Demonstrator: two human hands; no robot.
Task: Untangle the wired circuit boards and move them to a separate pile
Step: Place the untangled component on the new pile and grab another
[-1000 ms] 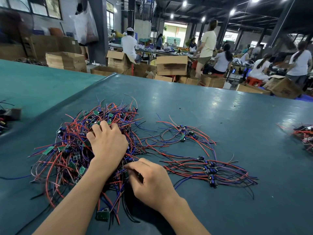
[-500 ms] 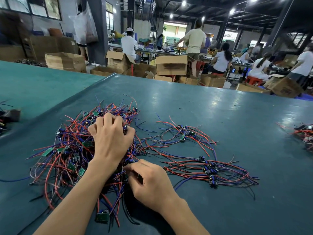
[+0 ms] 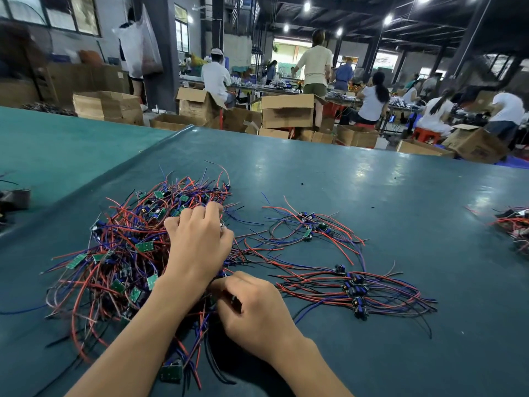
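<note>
Nearest, a loose small green circuit board [image 3: 171, 373] lies at the near fringe of the tangle, between the two forearms. The right hand [image 3: 254, 313] sits at the near right edge of the tangled heap of red, blue and black wires with small green circuit boards [image 3: 114, 253]. Its fingers are curled tight, thumb and forefinger pinching something small and dark from the heap (the knuckles hide what exactly).

Just beyond, the left hand [image 3: 200, 242] lies on top of the heap, fingers bent down into the wires and gripping a bunch; the fingertips are buried. The left forearm covers the heap's middle.

To the right, on the dark teal worktop [image 3: 372, 190], a separate row of wired boards with dark components [image 3: 355, 290] lies with its wires roughly parallel. Farther back is a looser small cluster of wired boards [image 3: 312, 227]. Stray wires from the heap reach toward both.

Another wire bundle [image 3: 512, 224] is cut off at the right edge, and a blurred dark object [image 3: 14, 199] at the left. Beyond the worktop stand open brown cardboard boxes [image 3: 287, 110] and seated people [image 3: 372, 101], too blurred for detail.
</note>
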